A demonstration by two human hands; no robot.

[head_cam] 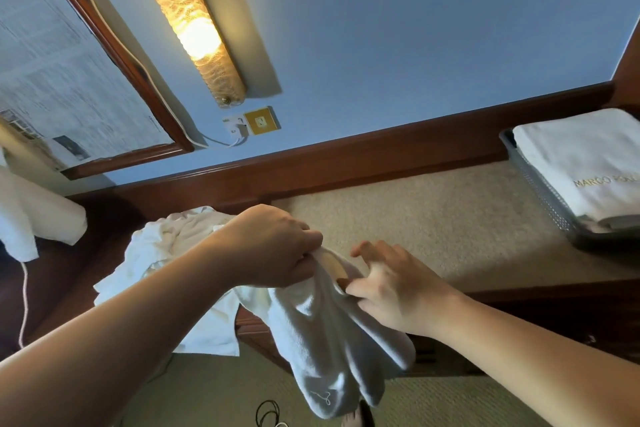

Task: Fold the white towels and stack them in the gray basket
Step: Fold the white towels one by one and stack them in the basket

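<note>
two bare hands work at the middle of the head view. the left hand (pixel 277 246) grips the top edge of one white towel (pixel 322 340), its fingers curled tight round a bunch of cloth. the right hand (pixel 391 284) sits just beside it, thumb and forefinger pinching the same edge while the other three fingers (pixel 363 248) are spread and lifted off the cloth. the held towel hangs down from both hands in loose folds, in front of the counter's front edge, its lower end over the carpeted floor (pixel 214 392).

behind the left forearm lies a crumpled heap of white towels (pixel 166 253) on the counter (pixel 398 218); how many are in it cannot be told. the counter has a beige top and dark wood edging.

at the far right stands one gray basket (pixel 543 194) with mesh walls, set on the counter well apart from the hands. one folded white towel (pixel 588 163) with gold lettering lies on top in it; whether more lie beneath cannot be told.

on the blue wall hang one lit lamp (pixel 187 17), one wood-framed mirror (pixel 114 55) and one brass switch plate (pixel 261 121), with a white plug (pixel 235 125) just beside it. more white cloth (pixel 31 215) shows at the left edge.
</note>
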